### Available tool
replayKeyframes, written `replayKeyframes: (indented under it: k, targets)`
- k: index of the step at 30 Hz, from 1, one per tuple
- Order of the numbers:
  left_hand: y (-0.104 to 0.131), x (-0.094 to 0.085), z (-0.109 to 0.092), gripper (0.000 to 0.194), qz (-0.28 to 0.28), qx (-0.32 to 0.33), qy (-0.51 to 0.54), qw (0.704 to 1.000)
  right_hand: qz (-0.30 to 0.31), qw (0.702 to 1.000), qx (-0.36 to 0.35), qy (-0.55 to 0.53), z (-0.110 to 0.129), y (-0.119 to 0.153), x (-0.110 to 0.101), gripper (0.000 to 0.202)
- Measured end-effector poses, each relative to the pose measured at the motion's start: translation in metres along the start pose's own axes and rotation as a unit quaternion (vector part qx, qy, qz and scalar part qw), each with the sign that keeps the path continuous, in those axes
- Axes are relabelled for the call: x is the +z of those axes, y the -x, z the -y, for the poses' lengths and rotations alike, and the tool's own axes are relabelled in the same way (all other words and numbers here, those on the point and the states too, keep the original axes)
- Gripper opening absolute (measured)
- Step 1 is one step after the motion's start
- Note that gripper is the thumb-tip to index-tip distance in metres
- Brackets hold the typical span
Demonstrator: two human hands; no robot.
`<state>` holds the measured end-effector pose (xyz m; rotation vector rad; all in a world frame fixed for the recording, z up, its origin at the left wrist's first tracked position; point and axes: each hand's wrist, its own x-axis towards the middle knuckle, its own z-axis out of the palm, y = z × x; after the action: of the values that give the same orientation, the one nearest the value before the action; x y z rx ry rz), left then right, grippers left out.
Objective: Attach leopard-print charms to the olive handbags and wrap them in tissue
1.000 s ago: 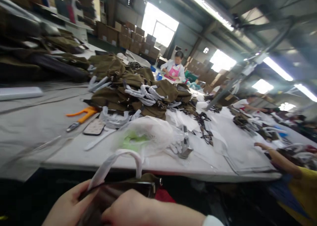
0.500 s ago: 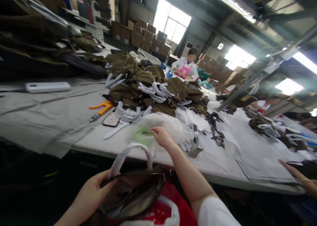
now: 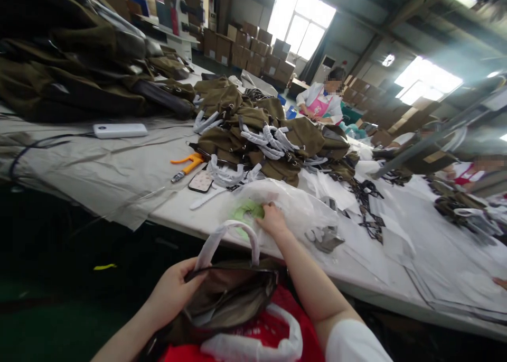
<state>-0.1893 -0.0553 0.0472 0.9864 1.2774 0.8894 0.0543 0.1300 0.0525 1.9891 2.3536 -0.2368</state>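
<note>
- Handbag (image 3: 225,301) is before the near edge of the table (image 3: 182,218), mouth open.
- Left hand (image 3: 172,293) is closed on its rim.
- Right hand (image 3: 274,222) is over the table, fingers partly bent at green material (image 3: 242,212); I cannot tell if they hold it.
- So, only one hand steadies the rim.

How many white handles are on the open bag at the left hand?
2: the far handle stands up behind the open bag; the near handle droops over the red cloth.
</note>
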Motion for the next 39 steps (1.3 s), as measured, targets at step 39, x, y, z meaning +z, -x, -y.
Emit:
replayKeyframes:
  k: [39]
  targets:
    - [0.000, -0.001, 0.009, 0.038, -0.012, 0.014, -0.024, 1.000, -0.105, 0.991, 0.031, -0.078, -0.018, 0.015, -0.002, 0.028]
